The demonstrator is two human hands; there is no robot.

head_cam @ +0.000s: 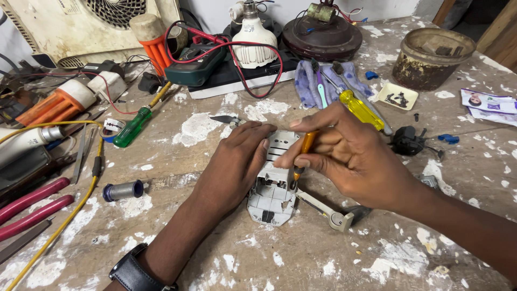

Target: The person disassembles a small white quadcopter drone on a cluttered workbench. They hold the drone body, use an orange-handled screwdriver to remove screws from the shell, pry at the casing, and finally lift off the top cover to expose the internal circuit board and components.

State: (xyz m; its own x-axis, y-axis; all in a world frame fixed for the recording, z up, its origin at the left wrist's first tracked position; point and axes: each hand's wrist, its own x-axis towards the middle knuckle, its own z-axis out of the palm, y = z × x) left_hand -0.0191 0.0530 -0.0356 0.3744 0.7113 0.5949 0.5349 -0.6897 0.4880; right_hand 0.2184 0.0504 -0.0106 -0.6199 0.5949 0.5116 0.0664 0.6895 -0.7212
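Note:
A small white plastic housing (pixel 272 196) lies open on the workbench, its ribbed inside facing up. My left hand (pixel 234 161) rests flat against its left side and holds it down. My right hand (pixel 350 153) pinches a thin orange-handled screwdriver (pixel 307 144) between thumb and fingers, its tip pointing down into the housing. A white strip with a round end (pixel 331 214) sticks out from under the housing to the right. A black watch (pixel 134 272) is on my left wrist.
Around lie a green-handled screwdriver (pixel 132 126), a yellow-handled one (pixel 362 110), pink-handled pliers (pixel 32 207), a yellow wire (pixel 75 207), a green multimeter (pixel 196 64), a white bulb (pixel 254 40), a rusty pot (pixel 431 56) and a small cylinder (pixel 123 189).

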